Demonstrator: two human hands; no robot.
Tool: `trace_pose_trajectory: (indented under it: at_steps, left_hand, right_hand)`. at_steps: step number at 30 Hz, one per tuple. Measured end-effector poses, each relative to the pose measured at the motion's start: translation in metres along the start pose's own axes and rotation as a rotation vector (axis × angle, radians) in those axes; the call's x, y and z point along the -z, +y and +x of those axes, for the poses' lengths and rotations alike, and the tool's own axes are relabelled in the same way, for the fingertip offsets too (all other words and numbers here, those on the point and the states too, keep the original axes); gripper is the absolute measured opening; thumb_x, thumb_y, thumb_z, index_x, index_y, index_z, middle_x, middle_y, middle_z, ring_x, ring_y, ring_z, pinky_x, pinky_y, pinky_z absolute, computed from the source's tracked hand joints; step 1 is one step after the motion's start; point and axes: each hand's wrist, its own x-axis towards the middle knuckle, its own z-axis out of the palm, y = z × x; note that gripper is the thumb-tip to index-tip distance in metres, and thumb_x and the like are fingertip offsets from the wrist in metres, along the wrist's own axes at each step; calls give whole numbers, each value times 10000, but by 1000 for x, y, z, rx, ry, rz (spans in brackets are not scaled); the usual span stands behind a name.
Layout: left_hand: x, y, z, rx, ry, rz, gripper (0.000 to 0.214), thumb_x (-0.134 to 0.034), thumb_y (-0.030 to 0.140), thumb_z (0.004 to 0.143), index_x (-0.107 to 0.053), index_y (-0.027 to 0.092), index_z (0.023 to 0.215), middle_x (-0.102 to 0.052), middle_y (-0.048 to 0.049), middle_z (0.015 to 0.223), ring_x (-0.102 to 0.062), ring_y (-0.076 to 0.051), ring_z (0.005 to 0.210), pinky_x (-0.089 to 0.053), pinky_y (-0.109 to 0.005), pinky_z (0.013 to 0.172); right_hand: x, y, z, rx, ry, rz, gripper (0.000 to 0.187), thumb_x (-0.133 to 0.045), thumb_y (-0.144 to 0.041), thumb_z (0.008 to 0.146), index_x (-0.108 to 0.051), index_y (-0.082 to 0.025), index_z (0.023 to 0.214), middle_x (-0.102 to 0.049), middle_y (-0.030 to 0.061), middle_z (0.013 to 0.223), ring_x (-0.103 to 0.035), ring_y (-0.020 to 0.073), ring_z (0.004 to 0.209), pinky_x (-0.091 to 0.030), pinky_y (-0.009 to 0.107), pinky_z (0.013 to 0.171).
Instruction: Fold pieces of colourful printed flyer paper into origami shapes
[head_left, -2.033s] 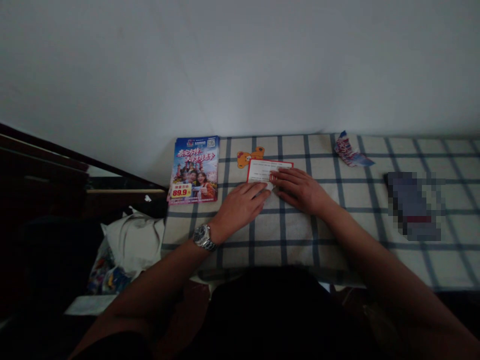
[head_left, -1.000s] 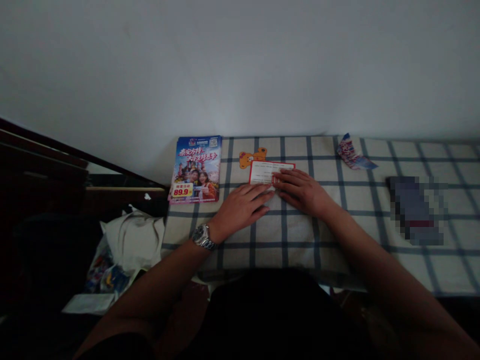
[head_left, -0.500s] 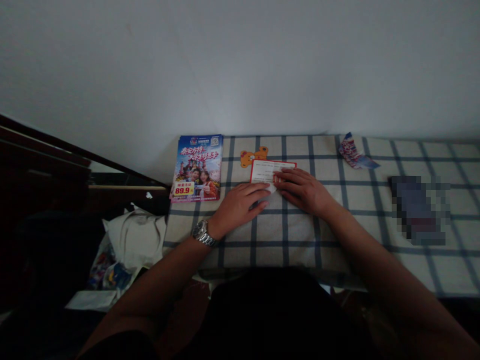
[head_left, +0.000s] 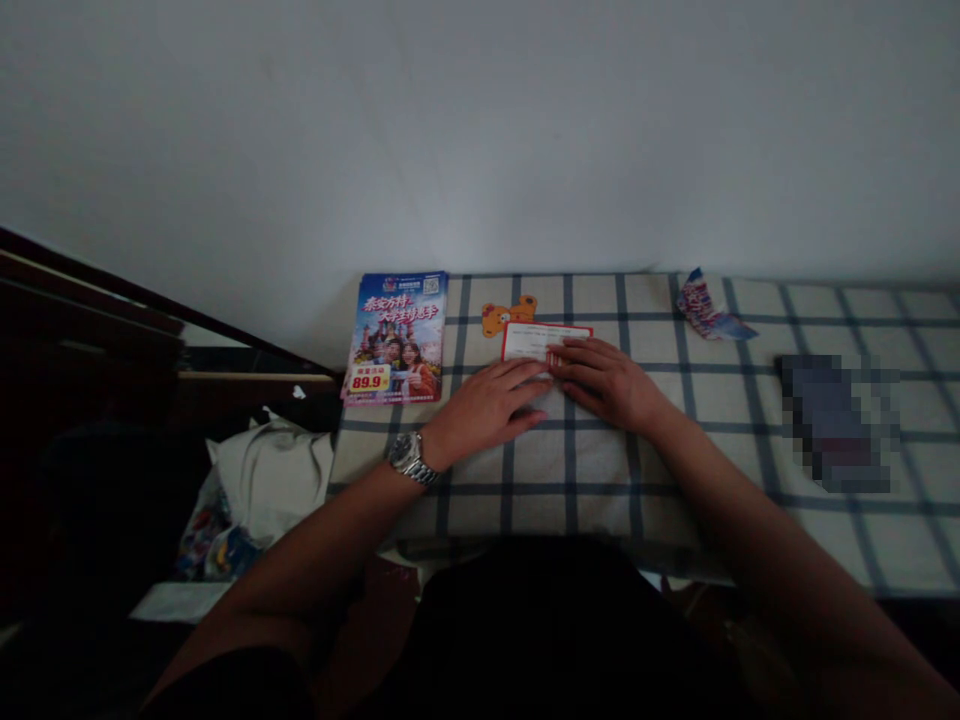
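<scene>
A small white printed sheet of paper with a red border (head_left: 525, 338) lies on the checked cloth, its lower and right parts hidden under my fingers. My left hand (head_left: 499, 400), with a metal watch (head_left: 411, 456) on the wrist, rests over the sheet's lower edge with fingers stretched out. From the right, my right hand (head_left: 604, 378) lies over the sheet's right side, fingers extended and slightly bent. The fingertips of both hands nearly meet. An orange cartoon bear cutout (head_left: 507, 318) shows just behind the sheet.
A stack of blue and pink flyers (head_left: 395, 340) lies at left. Near the wall (head_left: 555, 140) sits a folded flyer piece (head_left: 711, 310). A pixelated dark object (head_left: 832, 420) lies at right on the checked cloth (head_left: 600, 480). White bags (head_left: 274, 475) are beside the table's left end.
My left hand has slid slightly right along the sheet's lower edge, covering the white flap that showed there. My right hand stays almost in place.
</scene>
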Motion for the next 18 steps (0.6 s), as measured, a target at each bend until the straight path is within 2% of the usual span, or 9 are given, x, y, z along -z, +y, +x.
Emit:
trace_pose_trajectory:
  at_steps: [8,18]
  left_hand:
    - [-1,1,0,23,-22,4,452,-623,427,1048,-577,243,1458,-585,-91,1496,-539,-271,1401,-470,-494,1205]
    - [-1,-5,3,-1,-23,47,491,-635,516,1025,-606,256,1441,-536,-110,1558,-495,-294,1463,-464,-506,1214]
  right_hand:
    - [-1,1,0,14,22,30,338,-643,-256,1017,-706,-270,1349,-682,82,1472,-592,307,1420,-480,613,1199]
    - [-3,2,0,29,33,15,313,-640,-246,1021,-718,-264,1323,-683,83,1471,-595,307,1421,-486,613,1193]
